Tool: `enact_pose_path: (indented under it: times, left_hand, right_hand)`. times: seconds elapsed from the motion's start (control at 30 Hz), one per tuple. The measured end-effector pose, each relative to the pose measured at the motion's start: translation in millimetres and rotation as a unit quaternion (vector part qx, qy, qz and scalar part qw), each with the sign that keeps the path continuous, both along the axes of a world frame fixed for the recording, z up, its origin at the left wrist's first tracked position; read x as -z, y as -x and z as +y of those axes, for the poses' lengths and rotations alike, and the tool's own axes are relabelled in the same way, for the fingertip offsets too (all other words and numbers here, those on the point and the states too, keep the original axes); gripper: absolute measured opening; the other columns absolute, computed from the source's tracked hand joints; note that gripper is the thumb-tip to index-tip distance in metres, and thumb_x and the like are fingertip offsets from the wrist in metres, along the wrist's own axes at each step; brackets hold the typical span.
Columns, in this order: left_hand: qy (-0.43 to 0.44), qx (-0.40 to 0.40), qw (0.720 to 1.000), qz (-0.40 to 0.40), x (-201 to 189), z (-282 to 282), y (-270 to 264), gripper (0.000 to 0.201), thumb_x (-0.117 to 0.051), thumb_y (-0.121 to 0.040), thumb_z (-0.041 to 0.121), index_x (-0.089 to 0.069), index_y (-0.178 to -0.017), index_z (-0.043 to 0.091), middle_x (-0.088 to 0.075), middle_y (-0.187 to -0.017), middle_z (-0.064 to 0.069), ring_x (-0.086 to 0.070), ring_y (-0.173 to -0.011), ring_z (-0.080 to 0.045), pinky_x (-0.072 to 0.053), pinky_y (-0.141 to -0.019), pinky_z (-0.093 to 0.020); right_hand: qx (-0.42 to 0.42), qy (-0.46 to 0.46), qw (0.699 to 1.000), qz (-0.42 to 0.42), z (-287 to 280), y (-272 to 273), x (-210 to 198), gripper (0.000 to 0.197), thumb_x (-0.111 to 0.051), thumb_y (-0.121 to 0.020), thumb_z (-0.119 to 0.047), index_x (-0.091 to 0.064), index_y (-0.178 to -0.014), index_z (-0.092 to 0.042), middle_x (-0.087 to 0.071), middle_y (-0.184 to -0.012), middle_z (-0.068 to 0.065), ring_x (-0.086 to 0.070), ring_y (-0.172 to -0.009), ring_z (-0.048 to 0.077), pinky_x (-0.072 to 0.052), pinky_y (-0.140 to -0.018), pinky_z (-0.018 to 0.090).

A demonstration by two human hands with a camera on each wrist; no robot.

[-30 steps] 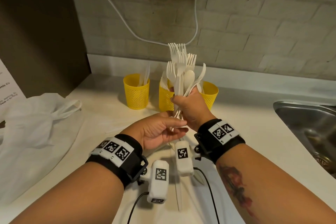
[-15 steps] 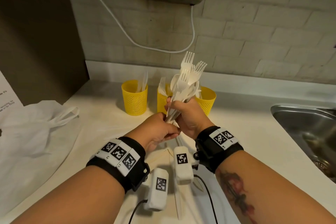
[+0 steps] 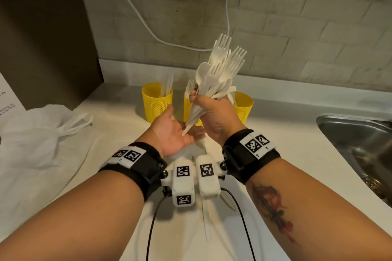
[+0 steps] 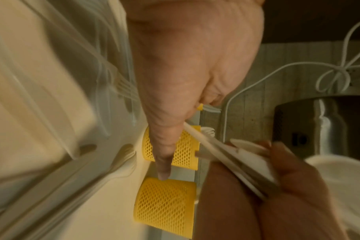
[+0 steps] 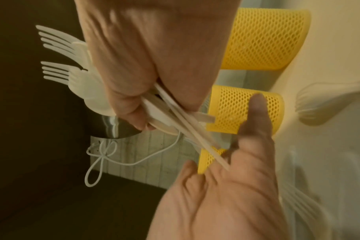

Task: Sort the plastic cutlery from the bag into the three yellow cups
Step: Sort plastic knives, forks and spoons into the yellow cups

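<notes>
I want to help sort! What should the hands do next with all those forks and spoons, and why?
Probably the left hand should pinch one handle end and pull it out. The right hand grips a mixed bundle of forks and spoons whose handle tips touch the open left palm, and the yellow cups stand right behind.

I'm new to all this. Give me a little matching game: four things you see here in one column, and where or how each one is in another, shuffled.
Things:
1. bundle of white plastic cutlery
2. left hand
3. white plastic bag
4. steel sink

States:
A. lying crumpled on the counter, far left
B. gripped upright in the right hand
C. set into the counter, far right
D. palm up, fingers open, under the handle ends

Pairs: 1-B, 2-D, 3-A, 4-C
</notes>
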State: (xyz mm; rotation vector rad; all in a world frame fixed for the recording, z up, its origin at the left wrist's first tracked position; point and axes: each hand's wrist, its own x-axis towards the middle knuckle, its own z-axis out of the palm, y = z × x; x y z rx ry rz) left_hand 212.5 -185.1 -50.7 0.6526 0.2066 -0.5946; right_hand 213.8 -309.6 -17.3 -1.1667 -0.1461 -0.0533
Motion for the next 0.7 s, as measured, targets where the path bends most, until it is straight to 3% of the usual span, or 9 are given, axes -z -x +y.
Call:
enact_pose_path:
  times: [0.1,0.17,0.33,0.43,0.5,0.6,0.7]
  left_hand:
    - [0.033,-0.006,0.999,0.016,-6.5,-6.8,5.2,0.086,-0.028,-0.095,0.068,-0.048,-0.133,-0.006,-0.062,-0.125,-0.028,-0.06,-0.117,-0.038,-0.049,-0.095,-0.05]
    - [0.052,-0.011,0.998,0.021,-6.4,-7.0,6.9,0.086,-0.029,-0.094,0.069,-0.048,-0.136,-0.004,-0.062,-0.127,-0.027,-0.059,-0.119,-0.038,-0.048,-0.094,-0.051]
    - [0.016,0.061,0.998,0.007,3.6,-2.3,8.8,0.095,-0.028,-0.088,0.077,-0.051,-0.134,-0.002,-0.056,-0.135,-0.027,-0.052,-0.127,-0.042,-0.036,-0.108,-0.057]
    - [-0.046,0.104,0.994,-0.003,9.5,4.7,6.6,0.105,-0.026,-0.082,0.083,-0.048,-0.136,-0.004,-0.042,-0.147,-0.027,-0.047,-0.13,-0.047,-0.03,-0.111,-0.061]
    - [-0.024,0.099,0.995,-0.005,9.1,6.6,6.3,0.102,-0.028,-0.084,0.08,-0.046,-0.137,-0.005,-0.043,-0.146,-0.028,-0.047,-0.13,-0.047,-0.032,-0.111,-0.059]
    - [0.017,0.077,0.996,-0.033,0.5,3.7,10.3,0.084,-0.036,-0.092,0.069,-0.049,-0.138,-0.001,-0.055,-0.137,-0.026,-0.052,-0.127,-0.042,-0.034,-0.112,-0.055]
    - [-0.011,0.079,0.994,-0.074,-5.0,0.2,14.2,0.068,-0.048,-0.091,0.058,-0.053,-0.139,0.009,-0.057,-0.138,-0.019,-0.053,-0.128,-0.036,-0.035,-0.113,-0.053]
  right_hand:
    - [-0.036,0.01,0.999,0.027,3.3,5.5,10.1,0.018,-0.063,-0.083,0.007,-0.067,-0.094,-0.007,-0.065,-0.077,0.002,-0.061,-0.081,0.018,-0.052,-0.076,0.039]
    - [-0.057,0.011,0.998,0.035,1.4,9.4,16.7,0.017,-0.062,-0.084,0.007,-0.066,-0.091,-0.007,-0.064,-0.074,0.002,-0.062,-0.076,0.019,-0.053,-0.071,0.039]
    - [-0.074,0.059,0.995,0.043,-7.6,15.4,17.5,0.015,-0.068,-0.084,0.0,-0.064,-0.093,-0.009,-0.063,-0.071,0.004,-0.063,-0.067,0.02,-0.052,-0.061,0.034]
    - [-0.047,0.103,0.993,0.038,-13.3,10.5,14.0,0.019,-0.076,-0.075,-0.008,-0.07,-0.093,-0.014,-0.068,-0.083,0.01,-0.064,-0.08,0.028,-0.05,-0.071,0.042]
    - [-0.047,0.105,0.993,0.035,-13.5,10.8,13.4,0.028,-0.076,-0.074,-0.006,-0.07,-0.101,-0.011,-0.071,-0.092,0.01,-0.067,-0.089,0.026,-0.051,-0.077,0.045]
    - [-0.069,0.088,0.993,0.026,-9.8,16.0,16.4,0.045,-0.072,-0.076,0.003,-0.061,-0.12,-0.003,-0.072,-0.099,0.012,-0.069,-0.092,0.025,-0.054,-0.082,0.045]
    - [-0.084,0.071,0.994,0.026,-9.0,16.7,20.3,0.049,-0.069,-0.079,0.007,-0.058,-0.125,-0.005,-0.069,-0.113,0.02,-0.068,-0.1,0.029,-0.053,-0.091,0.049]
